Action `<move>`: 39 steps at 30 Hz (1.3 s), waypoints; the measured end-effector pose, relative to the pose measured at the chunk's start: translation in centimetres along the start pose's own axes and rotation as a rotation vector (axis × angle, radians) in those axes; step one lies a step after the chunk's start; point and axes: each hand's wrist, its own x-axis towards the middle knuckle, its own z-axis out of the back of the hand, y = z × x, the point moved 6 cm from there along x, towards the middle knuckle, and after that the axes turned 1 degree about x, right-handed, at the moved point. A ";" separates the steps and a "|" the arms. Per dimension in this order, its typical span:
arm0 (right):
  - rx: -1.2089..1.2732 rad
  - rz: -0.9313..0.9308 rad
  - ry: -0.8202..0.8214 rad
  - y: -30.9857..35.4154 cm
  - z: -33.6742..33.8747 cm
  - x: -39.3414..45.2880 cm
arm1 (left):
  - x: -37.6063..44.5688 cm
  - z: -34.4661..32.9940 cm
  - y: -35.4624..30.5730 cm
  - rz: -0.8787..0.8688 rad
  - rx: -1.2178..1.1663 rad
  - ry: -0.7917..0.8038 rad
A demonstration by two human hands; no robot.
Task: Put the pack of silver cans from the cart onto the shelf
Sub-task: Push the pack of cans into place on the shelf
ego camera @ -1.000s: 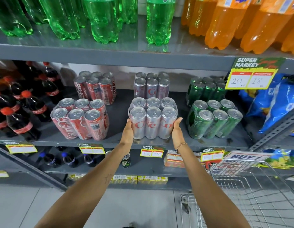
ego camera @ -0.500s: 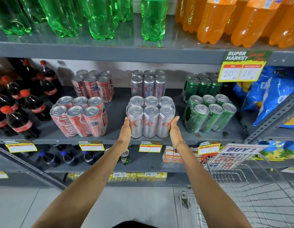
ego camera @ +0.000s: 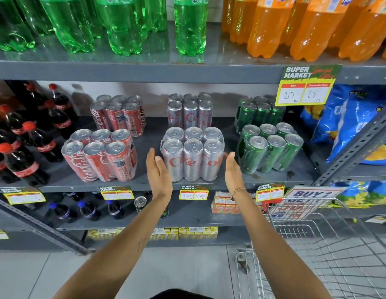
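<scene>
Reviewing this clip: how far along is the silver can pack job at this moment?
Done: the front pack of silver cans stands upright on the middle shelf, between the red can pack and the green can pack, in front of another silver pack. In hand: nothing; the left hand and right hand are open beside the pack, not gripping it. Left: apparently nothing; the visible part of the cart shows no packs.

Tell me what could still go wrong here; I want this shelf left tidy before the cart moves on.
1. The silver can pack stands at the front edge of the shelf, so a bump from the left hand or right hand, both open beside it, might tip it off.
2. The green can pack leans close on the right; pushing the silver pack sideways could knock it.
</scene>
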 end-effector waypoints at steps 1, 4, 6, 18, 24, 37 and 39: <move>-0.035 0.113 -0.048 0.8 1.1 -0.2 | -0.9 0.3 -1.5 -0.127 -0.010 -0.048; -0.148 0.435 -0.218 4.2 5.2 -0.7 | -3.5 -1.6 -5.9 -0.427 -0.048 0.023; -0.172 0.575 -0.362 6.3 8.4 -0.8 | -4.9 -4.5 -8.4 -0.491 -0.066 0.134; 0.122 -0.138 -0.292 1.1 22.5 9.5 | -6.1 -23.2 -3.6 0.236 0.117 0.509; 0.299 -0.246 -0.019 -0.9 20.7 11.4 | -5.8 -25.8 -1.2 0.396 -0.010 0.459; 0.198 -0.199 -0.106 -2.0 23.2 11.7 | -5.7 -29.3 -0.2 0.397 -0.138 0.444; 0.188 -0.201 -0.104 -2.0 23.2 11.6 | -5.6 -29.3 -0.1 0.405 -0.139 0.453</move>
